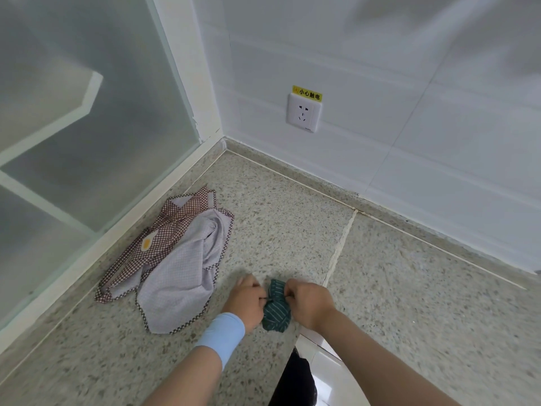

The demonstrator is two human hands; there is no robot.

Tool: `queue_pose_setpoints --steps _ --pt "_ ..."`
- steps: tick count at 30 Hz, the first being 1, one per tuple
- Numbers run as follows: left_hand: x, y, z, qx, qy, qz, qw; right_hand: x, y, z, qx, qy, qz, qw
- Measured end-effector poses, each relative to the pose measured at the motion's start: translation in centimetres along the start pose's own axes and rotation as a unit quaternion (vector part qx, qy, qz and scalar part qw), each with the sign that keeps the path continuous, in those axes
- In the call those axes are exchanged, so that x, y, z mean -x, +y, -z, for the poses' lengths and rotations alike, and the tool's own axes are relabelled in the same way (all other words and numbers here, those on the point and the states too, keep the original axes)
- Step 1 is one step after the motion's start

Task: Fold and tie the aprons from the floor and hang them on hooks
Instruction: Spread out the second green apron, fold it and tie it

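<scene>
Beside the heaped checked apron [172, 253] awaiting folding, your left hand [247, 300] and right hand [308, 303] pinch the strings of the bundled green apron [275, 310] on the floor [409, 288]; no hooks visible.

Bright, even light; wide-angle edge warp.

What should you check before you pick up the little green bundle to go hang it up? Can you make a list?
1. Dark green striped apron bundle rolled up small: ok.
2. Left hand and right hand both gripping it: ok.
3. Knot pulled tight: cannot tell, fingers hide it.
4. Brown checked apron folded: not ok, still crumpled on the speckled floor.
5. Hook within reach: cannot tell, none in view.
</scene>
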State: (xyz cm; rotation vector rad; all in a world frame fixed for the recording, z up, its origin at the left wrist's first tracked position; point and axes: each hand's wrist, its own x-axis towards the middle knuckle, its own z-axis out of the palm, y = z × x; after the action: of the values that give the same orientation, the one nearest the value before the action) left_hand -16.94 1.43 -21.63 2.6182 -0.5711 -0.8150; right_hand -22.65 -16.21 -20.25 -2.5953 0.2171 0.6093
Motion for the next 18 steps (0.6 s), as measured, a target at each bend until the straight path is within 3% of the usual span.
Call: queue_pose_setpoints --steps 4,7,11,15,18 --pt "-0.3 1.1 0.1 0.105 -0.063 0.044 0.991 -0.8 0.6 0.9 -0.002 -0.019 0.024 1.0" --pt "-0.4 1.1 0.0 0.222 -0.031 0.1 0.97 -1.4 0.5 1.2 -0.012 -0.024 0.029 0.999" --pt "-0.3 0.0 -0.5 0.312 0.006 0.127 0.942 -2.0 0.6 1.2 -0.144 -0.038 -0.01 0.989" --pt "-0.1 -0.4 -0.8 0.349 0.004 0.134 0.927 -2.9 0.8 1.0 -0.229 -0.051 -0.056 0.97" --pt "-0.1 -1.0 -0.8 0.316 -0.006 0.123 0.941 -3.5 0.4 0.5 -0.255 -0.057 -0.075 0.962"
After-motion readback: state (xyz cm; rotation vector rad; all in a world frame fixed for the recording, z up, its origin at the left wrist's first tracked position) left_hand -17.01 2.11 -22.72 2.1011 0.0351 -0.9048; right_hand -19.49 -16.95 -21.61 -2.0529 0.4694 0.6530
